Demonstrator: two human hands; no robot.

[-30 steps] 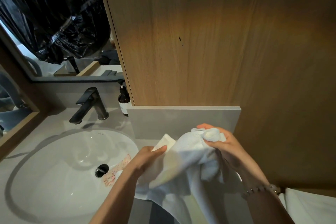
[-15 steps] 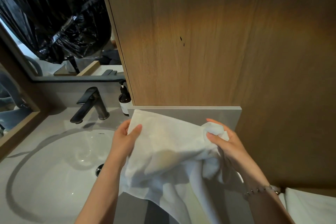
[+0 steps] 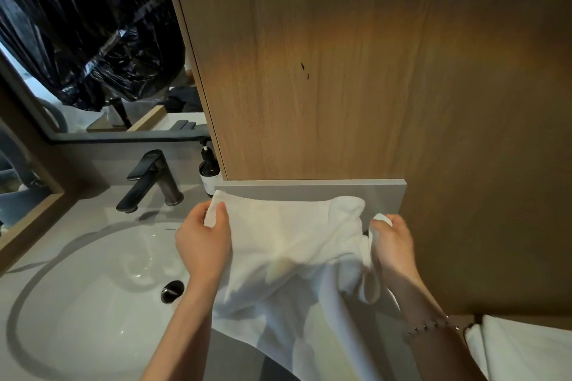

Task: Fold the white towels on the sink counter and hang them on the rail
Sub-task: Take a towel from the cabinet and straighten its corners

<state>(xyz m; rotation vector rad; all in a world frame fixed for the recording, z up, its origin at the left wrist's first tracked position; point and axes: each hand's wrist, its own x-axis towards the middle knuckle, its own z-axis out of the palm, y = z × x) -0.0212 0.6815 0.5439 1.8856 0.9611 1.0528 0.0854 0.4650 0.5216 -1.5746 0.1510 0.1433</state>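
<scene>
Head view, item: white towel (image 3: 288, 244), held spread just right of the basin (image 3: 93, 288).
I log the left hand (image 3: 202, 241) pinching its upper-left corner, thumb on the front, above the basin's right rim. The right hand (image 3: 393, 244), farther right of the basin, has fingers curled round the bunched opposite corner. A second towel (image 3: 526, 346) lies well right of the basin. The faucet (image 3: 151, 179) and soap bottle (image 3: 210, 170) stand behind the basin.
</scene>
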